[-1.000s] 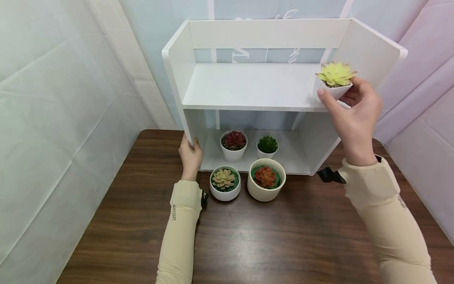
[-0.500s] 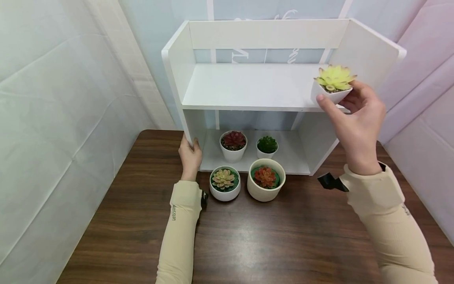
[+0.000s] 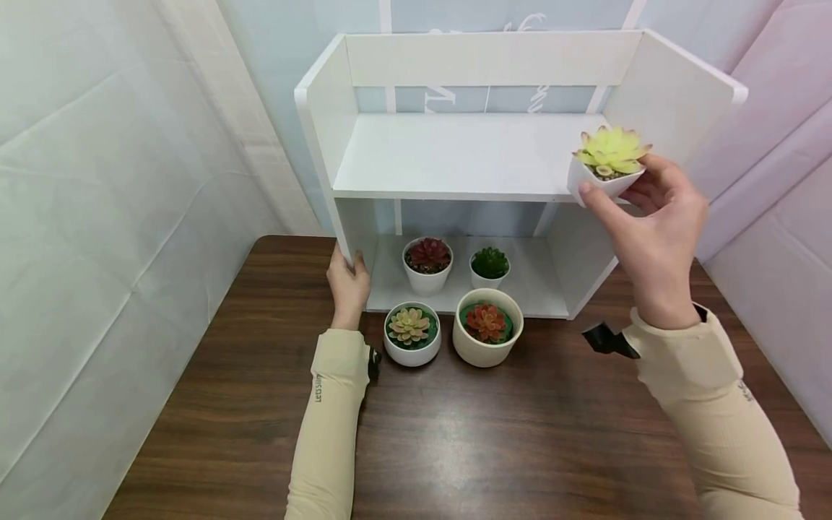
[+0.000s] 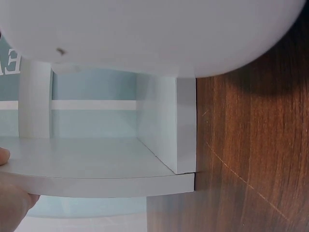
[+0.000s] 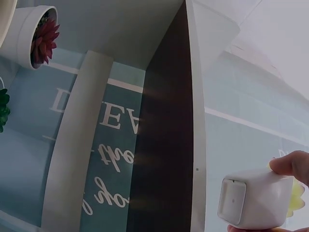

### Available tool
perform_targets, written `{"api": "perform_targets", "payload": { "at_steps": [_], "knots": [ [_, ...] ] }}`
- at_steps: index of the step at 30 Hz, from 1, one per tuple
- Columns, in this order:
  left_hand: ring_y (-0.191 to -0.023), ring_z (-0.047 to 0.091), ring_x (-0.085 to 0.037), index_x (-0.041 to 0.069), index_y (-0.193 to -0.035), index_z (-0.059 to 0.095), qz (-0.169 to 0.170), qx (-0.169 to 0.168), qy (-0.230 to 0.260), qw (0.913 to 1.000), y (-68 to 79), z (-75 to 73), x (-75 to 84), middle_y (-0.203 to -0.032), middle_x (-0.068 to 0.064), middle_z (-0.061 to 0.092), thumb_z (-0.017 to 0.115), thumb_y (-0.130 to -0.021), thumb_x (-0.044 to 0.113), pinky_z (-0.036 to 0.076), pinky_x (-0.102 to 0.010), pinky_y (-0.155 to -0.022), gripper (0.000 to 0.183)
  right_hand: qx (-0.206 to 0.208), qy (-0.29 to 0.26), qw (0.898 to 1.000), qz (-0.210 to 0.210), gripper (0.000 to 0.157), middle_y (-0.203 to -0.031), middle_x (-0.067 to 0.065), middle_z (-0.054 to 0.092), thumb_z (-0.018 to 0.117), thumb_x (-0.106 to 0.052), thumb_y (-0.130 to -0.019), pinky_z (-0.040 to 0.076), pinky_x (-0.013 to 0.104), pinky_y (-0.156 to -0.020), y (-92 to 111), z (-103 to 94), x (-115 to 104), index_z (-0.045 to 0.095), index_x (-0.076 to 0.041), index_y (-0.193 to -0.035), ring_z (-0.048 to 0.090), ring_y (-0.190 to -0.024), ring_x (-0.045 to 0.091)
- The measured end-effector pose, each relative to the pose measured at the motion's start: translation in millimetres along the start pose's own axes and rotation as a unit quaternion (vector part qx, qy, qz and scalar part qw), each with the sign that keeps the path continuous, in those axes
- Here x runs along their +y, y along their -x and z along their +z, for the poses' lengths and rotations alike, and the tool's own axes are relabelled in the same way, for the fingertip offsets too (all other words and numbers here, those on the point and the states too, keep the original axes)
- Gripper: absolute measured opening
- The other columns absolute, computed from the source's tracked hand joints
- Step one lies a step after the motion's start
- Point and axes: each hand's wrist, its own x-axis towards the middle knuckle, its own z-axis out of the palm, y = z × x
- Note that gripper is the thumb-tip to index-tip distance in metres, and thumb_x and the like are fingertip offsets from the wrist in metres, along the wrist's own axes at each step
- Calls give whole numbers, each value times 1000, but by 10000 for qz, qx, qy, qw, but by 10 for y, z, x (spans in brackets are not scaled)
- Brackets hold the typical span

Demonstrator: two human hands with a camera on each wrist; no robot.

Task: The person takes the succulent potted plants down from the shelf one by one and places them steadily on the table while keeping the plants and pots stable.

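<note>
My right hand [image 3: 663, 224] holds a yellow-green succulent [image 3: 611, 152] by its white square pot, thumb on the near side and fingers behind. The pot overlaps the right front edge of the upper shelf in the head view; the right wrist view shows its underside [image 5: 231, 200] tilted toward the camera. With thumb and fingers my left hand [image 3: 348, 289] grips the left side panel of the white shelf unit [image 3: 455, 155] low down. In the left wrist view only part of that thumb [image 4: 4, 155] and hand shows at the panel edge.
On the lower shelf stand a dark red succulent [image 3: 429, 263] and a small green succulent [image 3: 490, 267], both in white pots. Before the unit, on the wooden table [image 3: 448, 440], are a pale succulent [image 3: 411, 332] in a white bowl and an orange-red one [image 3: 487, 325] in a cream pot.
My right hand has drawn the yellow-green succulent slightly down and toward me, from over the upper shelf to its front edge. My left hand stays on the side panel.
</note>
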Motion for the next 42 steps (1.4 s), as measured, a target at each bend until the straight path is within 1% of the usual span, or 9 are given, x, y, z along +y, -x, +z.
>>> {"api": "perform_targets", "payload": {
  "at_steps": [5, 8, 15, 22, 25, 32, 38, 42],
  "knots": [
    [-126, 51, -36, 1, -137, 48, 4, 5, -1, 10000, -11, -1, 2, -134, -23, 55, 47, -95, -1, 41, -51, -103, 41, 28, -71, 10000, -18, 52, -106, 1, 66, 82, -3, -68, 51, 15, -78, 28, -12, 27, 67, -7, -117, 63, -84, 13],
    [-125, 51, -36, 1, -136, 49, 12, -8, -9, 10000, -13, -2, 5, -133, -22, 55, 48, -96, -1, 41, -51, -103, 40, 28, -205, 9998, -17, 51, -105, 2, 65, 81, -1, -68, 50, 15, -78, 46, -18, 52, 67, -7, -116, 63, -83, 14],
    [-126, 50, -36, 0, -136, 48, -10, -12, -26, 10000, -14, -1, -1, -134, -22, 55, 48, -95, -2, 40, -52, -104, 41, 90, -731, 9973, 35, 49, -103, 6, 66, 80, 4, -65, 50, 16, -76, 85, -42, 70, 69, -4, -112, 62, -80, 15],
    [-126, 50, -36, 1, -137, 48, -63, 4, -1, 10000, -11, 0, 4, -134, -22, 54, 48, -95, -3, 41, -52, -103, 42, 84, -376, 9992, -49, 47, -102, 4, 66, 79, 5, -66, 50, 15, -76, 142, -70, 106, 69, -5, -111, 62, -79, 13],
    [-126, 50, -36, 1, -137, 47, -48, 13, -35, 10000, -8, 4, -3, -134, -22, 54, 48, -95, -3, 41, -52, -103, 42, 88, -323, 9994, -36, 46, -101, 2, 65, 78, 5, -66, 50, 15, -76, 157, -81, 129, 68, -5, -110, 62, -78, 12],
    [-126, 50, -36, 1, -137, 47, -68, 15, -61, 10000, -2, 5, -10, -134, -23, 54, 47, -95, -2, 41, -52, -103, 42, -13, 180, 9998, -131, 46, -100, -4, 64, 78, 2, -68, 49, 14, -75, 196, -114, 184, 66, -7, -111, 62, -79, 8],
    [-126, 49, -38, 0, -138, 46, -96, 1, -5, 10000, 4, 4, -4, -134, -25, 53, 47, -95, -2, 40, -53, -103, 43, -19, 251, 9994, -250, 46, -97, -5, 64, 78, 4, -67, 49, 12, -72, 242, -131, 235, 67, -8, -109, 62, -76, 6],
    [-127, 49, -37, 2, -139, 46, -121, -31, -19, 9999, 7, 7, 0, -135, -23, 53, 47, -96, -2, 40, -52, -103, 43, -71, 311, 9991, -293, 46, -97, -7, 64, 79, 4, -66, 49, 12, -73, 275, -146, 267, 68, -7, -109, 63, -77, 5]
  ]
}}
